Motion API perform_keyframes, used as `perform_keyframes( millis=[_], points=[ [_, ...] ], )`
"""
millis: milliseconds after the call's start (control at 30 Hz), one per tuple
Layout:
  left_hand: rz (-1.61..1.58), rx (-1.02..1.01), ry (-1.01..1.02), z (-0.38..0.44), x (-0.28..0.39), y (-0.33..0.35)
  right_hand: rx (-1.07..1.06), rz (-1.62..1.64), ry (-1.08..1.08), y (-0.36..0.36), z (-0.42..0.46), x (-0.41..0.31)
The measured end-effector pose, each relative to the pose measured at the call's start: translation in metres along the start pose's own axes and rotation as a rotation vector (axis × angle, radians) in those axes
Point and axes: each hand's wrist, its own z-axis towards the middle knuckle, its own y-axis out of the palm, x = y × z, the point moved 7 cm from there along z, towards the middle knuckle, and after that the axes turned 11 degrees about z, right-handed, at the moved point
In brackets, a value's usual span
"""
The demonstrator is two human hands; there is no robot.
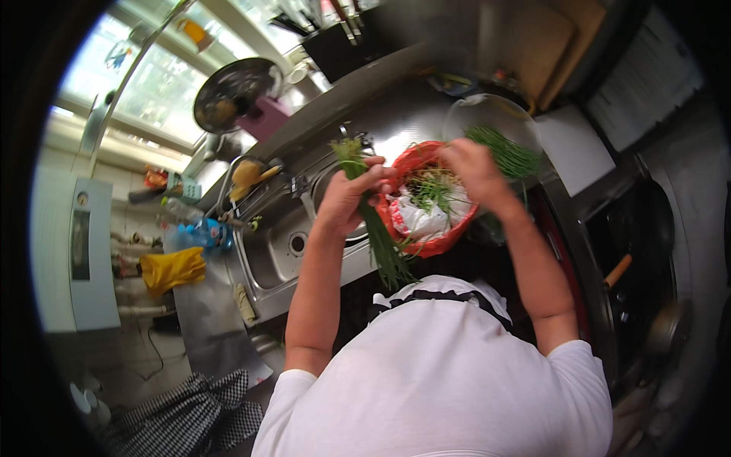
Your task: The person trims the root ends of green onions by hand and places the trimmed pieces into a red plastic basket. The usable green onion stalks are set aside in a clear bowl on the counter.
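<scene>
A bunch of green chives (380,237) lies in my left hand (349,197), its pale root ends up and its leaf tips hanging down towards my apron. Right of it stands a bin lined with a red plastic bag (437,245). Inside are a crumpled white plastic bag (425,220), loose green scraps (432,191) and brownish waste. My right hand (471,171) is over the bin's right rim, blurred, and whether its fingers pinch anything is unclear. More chives (502,151) rest in a translucent round container (497,108) just beyond that hand.
On the left is a steel sink (274,257), with plastic bottles (208,233) and a yellow rubber glove (171,269) past it. A wok (634,263) sits on the stove at right. Knives and utensils stand in a black holder (342,48) at the back.
</scene>
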Motion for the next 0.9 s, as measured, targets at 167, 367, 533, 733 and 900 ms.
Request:
perform_keyframes(
  millis=[167, 367, 533, 733, 900],
  points=[
    [-0.098, -0.073, -0.042, 0.001, -0.007, 0.013, 0.161, -0.284, 0.194, -0.096, 0.042, 0.053],
    [-0.077, -0.083, -0.082, 0.006, -0.016, 0.021, 0.152, -0.147, -0.089, -0.053, 0.047, 0.044],
    [-0.029, -0.178, -0.126, 0.011, -0.024, 0.032, -0.249, 0.602, 0.341, 0.061, 0.016, 0.014],
    [-0.057, -0.229, -0.112, 0.009, -0.026, 0.033, -0.166, 0.761, 0.355, 0.076, 0.011, 0.016],
    [-0.101, -0.145, -0.133, 0.003, -0.025, 0.031, 0.128, 0.851, 0.243, 0.051, 0.013, 0.017]
  ],
)
